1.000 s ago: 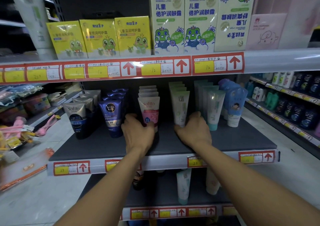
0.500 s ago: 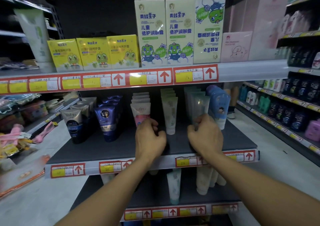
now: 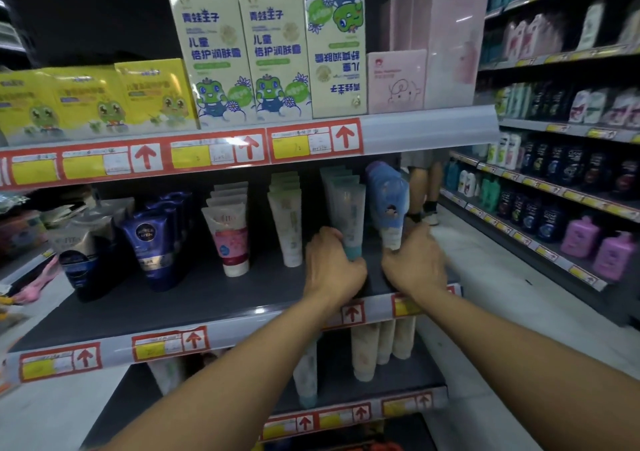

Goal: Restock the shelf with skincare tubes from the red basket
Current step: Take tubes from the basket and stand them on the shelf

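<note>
Dark shelf: left hand fingers touching teal-capped tube base.

Yellow frog cartons on the upper tier; tall cream boxes, pink boxes; pink bottles across the aisle

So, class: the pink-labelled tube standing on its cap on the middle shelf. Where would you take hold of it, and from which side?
Grip the pink-labelled tube around its round lower body, just above the white cap, coming from the front. It stands upright on that cap at the head of its row, with gaps to the neighbouring rows on both sides, so fingers probably fit around it. The flat crimped top is wide and thin, a poorer hold.
</note>
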A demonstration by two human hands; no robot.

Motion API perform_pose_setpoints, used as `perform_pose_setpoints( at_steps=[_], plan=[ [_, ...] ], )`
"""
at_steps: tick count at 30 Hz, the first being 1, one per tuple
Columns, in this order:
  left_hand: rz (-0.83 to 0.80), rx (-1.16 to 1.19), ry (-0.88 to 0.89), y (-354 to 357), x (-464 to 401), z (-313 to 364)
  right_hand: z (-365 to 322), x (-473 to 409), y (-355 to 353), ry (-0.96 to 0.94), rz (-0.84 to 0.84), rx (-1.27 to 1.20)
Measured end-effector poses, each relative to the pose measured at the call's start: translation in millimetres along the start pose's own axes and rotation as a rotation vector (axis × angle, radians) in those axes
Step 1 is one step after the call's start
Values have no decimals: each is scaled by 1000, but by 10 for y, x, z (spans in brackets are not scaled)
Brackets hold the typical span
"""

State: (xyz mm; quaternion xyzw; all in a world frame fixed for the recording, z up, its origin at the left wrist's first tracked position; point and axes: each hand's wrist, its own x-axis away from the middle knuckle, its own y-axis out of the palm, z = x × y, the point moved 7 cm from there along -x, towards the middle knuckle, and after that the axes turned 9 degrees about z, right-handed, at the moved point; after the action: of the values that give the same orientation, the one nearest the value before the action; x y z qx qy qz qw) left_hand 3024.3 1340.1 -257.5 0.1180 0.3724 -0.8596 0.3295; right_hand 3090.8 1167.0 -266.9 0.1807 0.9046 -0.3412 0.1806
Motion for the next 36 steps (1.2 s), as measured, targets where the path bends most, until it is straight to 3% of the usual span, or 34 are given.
perform_pose_setpoints(
  at_steps=[7,15,36],
  plan=[
    [-31,-53,-148,312,-144,-19,42,-228,156,51,-99,38],
    [22,-89,-159,423,-274,-185,82,-339,247,-54,-122,208],
    [52,-49,-246,425,-310,-256,152,-418,316,-54,-114,219]
  ],
)
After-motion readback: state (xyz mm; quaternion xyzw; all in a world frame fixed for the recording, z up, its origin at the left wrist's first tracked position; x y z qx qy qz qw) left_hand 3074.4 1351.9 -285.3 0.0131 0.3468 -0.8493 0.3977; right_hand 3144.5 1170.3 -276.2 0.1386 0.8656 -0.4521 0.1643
